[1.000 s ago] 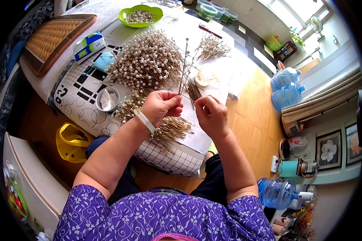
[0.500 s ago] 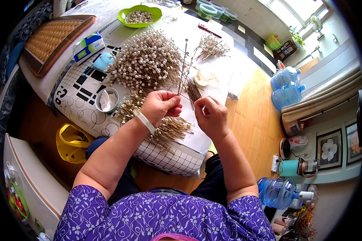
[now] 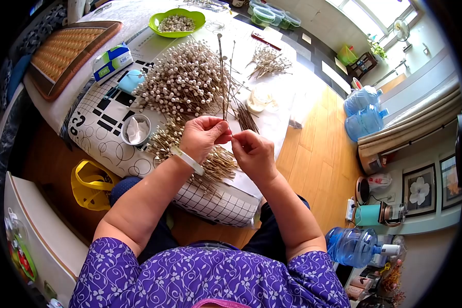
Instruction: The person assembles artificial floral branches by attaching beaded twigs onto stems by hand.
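Thin dark stems with small buds at their tips stand upright from the pinched fingers of my left hand. Close beside it, my right hand is closed, its fingertips nearly touching the left ones; what it pinches is too small to make out. Behind my left hand lies a large heap of white-beaded stems, and below it more pale stems spread under my wrist. A bundle of brown sticks lies just beyond my right hand, near a roll of cream tape.
A green bowl of white beads stands at the far side. A small stem bunch lies at the back right. On the left are a white cup, a tissue pack and a yellow bag below the table edge.
My right hand has moved left, up to my left fingertips. The held stems have shifted left and lean differently, and their tips stand higher.
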{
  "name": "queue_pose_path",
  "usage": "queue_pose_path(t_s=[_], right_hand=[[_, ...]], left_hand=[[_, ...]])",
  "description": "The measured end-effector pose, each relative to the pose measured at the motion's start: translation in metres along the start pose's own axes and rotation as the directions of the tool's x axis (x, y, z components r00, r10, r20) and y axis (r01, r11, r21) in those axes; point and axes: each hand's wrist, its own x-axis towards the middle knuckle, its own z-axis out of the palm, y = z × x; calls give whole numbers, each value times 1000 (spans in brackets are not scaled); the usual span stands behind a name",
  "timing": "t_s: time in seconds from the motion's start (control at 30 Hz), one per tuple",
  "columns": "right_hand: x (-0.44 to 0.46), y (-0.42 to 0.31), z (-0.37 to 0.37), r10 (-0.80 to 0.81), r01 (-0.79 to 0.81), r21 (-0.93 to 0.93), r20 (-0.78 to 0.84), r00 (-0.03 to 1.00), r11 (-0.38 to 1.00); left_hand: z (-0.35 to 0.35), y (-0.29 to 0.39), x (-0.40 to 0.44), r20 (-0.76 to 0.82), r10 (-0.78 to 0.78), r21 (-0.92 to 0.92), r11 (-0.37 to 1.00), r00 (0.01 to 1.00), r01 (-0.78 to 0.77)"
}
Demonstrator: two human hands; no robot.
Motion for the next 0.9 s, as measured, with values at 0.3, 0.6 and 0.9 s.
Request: queue_pose_path(t_s=[0.3,0.6,0.9], right_hand=[[3,-9,3,-286,286,-321,48,957,903],[10,-10,-12,-85,94,-100,88,992,991],[33,22,-17,317,-476,685,356,879,551]], left_hand=[[-1,-5,2,1,70,12,997,998,-70],[-4,-3,2,82,73,191,978,994,-88],[3,0,-5,225,-122,185,979,967,80]])
